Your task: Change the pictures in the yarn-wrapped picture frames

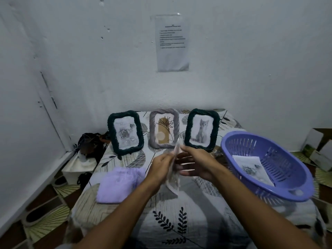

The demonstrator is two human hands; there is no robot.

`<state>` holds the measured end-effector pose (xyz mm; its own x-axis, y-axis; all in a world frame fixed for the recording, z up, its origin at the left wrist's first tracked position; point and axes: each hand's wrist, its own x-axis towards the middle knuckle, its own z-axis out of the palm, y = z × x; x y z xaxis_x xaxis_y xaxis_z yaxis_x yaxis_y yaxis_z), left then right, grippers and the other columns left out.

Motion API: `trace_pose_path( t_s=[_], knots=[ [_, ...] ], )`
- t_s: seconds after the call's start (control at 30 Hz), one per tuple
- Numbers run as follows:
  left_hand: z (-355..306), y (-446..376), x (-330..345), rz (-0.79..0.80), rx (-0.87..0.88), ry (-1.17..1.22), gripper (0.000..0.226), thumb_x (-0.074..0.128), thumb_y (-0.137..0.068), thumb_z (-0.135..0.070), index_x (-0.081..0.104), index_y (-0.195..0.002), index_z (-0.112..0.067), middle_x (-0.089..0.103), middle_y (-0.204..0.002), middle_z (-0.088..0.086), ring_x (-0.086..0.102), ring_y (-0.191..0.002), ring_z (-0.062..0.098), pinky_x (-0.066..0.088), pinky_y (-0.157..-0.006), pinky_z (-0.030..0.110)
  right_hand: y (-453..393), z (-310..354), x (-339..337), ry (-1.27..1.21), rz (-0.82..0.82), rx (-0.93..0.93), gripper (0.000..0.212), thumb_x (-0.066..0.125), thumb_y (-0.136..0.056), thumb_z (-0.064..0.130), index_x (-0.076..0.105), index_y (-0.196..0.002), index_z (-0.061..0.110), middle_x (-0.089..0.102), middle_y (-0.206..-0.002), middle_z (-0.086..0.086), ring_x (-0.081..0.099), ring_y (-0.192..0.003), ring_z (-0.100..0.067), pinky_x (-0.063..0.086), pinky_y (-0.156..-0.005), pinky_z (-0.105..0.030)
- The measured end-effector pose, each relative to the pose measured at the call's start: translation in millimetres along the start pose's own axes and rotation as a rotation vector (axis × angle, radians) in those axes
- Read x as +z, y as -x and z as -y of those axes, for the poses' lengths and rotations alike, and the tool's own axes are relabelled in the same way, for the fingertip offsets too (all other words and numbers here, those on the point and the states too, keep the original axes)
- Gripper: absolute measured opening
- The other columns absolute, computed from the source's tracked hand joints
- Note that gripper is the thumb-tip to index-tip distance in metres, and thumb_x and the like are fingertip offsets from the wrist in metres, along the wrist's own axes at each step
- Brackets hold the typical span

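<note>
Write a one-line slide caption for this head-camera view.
Both hands, left and right, hold a blurred picture before three standing frames, a purple basket alongside.

There is a single view, from a wide-angle camera worn on the person's head. It looks forward and down over a table covered with a leaf-printed cloth (179,212), which runs away from the lens to a white plaster wall (233,69) straight ahead. The two forearms enter from the bottom edge, and the left hand (159,166) and right hand (195,164) meet close to the middle of the picture, nearer than three yarn-wrapped picture frames standing along the table's far edge. The lens bends straight lines toward the borders. A side wall and patterned floor (45,221) fill the left margin; a purple slotted plastic basket (287,177) sits at the right.
</note>
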<state>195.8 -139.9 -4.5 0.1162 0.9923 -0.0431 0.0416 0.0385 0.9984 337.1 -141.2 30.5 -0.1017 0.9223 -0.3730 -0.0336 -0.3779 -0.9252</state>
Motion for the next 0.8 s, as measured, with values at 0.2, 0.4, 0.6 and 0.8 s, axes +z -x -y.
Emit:
trace_pose_path(
  t_s=[0.2, 0.4, 0.6, 0.8],
  knots=[
    [2.8, -6.4, 8.9, -0.095, -0.035, 0.194, 0.01, 0.059, -0.086, 0.003, 0.066, -0.088, -0.003, 0.069, -0.08, 0.016, 0.064, -0.069, 0.026, 0.054, -0.066, 0.035, -3.2, 1.4, -3.4, -0.031, -0.04, 0.005, 0.055, 0.045, -0.094, 0.053, 0.064, -0.099, 0.001, 0.065, -0.093, -0.016, 0.062, -0.079, -0.026, 0.057, -0.067, -0.036],
    [-2.5, -18.2, 13.2, -0.116, -0.093, 0.289, 0.037, 0.045, -0.08, 0.017, 0.066, -0.1, -0.005, 0.071, -0.088, 0.015, 0.068, -0.074, 0.031, 0.057, -0.06, 0.038, -3.5, 3.0, -24.9, 0.214, -0.295, -0.248, 0.023, 0.063, -0.09, 0.02, 0.065, -0.103, 0.001, 0.066, -0.099, -0.017, 0.06, -0.08, -0.02, 0.049, -0.067, -0.03],
    [-12.6, -27.6, 51.9, -0.07, -0.112, 0.465, 0.037, 0.043, -0.082, 0.017, 0.062, -0.11, 0.0, 0.069, -0.101, 0.021, 0.067, -0.081, 0.034, 0.059, -0.064, 0.044, 2.0, 9.8, -67.4, 0.027, -0.344, -0.172, 0.03, 0.067, -0.085, 0.005, 0.062, -0.114, -0.003, 0.07, -0.1, -0.016, 0.069, -0.087, -0.033, 0.058, -0.074, -0.042],
    [-22.9, -38.6, 112.9, 0.032, -0.156, 0.54, 0.02, 0.047, -0.092, 0.005, 0.06, -0.104, -0.003, 0.07, -0.097, 0.018, 0.069, -0.076, 0.028, 0.059, -0.063, 0.041, 13.3, 26.3, -126.8, 0.107, -0.438, -0.162, 0.007, 0.064, -0.082, -0.007, 0.067, -0.087, -0.003, 0.07, -0.081, -0.018, 0.067, -0.065, -0.029, 0.058, -0.059, -0.036]
  ],
)
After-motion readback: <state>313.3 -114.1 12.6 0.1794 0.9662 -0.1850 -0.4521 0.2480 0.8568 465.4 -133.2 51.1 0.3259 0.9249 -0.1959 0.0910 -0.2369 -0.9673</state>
